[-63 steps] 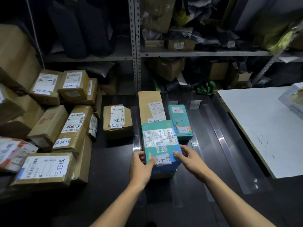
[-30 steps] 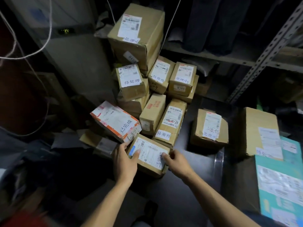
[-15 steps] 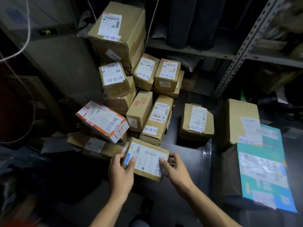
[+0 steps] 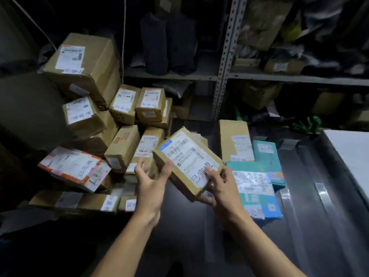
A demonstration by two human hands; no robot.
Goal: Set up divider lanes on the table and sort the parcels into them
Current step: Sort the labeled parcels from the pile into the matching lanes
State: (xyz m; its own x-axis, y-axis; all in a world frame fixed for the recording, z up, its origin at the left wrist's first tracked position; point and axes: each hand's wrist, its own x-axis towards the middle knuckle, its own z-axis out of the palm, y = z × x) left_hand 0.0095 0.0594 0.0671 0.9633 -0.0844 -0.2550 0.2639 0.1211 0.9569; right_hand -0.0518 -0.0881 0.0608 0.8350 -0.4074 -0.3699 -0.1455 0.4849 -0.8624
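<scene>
Parcel pile (image 4: 95,108): brown cardboard boxes heaped at the table's left, white labels up, against a metal shelving rack (image 4: 223,76).
Lanes: clear divider strips (image 4: 287,198) on the dark table (image 4: 329,226); one lane holds a long brown box (image 4: 232,140) and two teal parcels (image 4: 257,188).
Held parcel (image 4: 187,162): flat brown box, tilted, lifted above the table between pile and lanes.
Right hand (image 4: 221,188): grips its near right corner, thumb on the label.
Left hand (image 4: 151,182): fingers spread, thumb touching its left edge; blurred.

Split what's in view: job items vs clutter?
Job: held parcel, right hand, left hand, parcel pile, teal parcels, clear dividers.
Clutter: metal shelving, dark bags, white board.
</scene>
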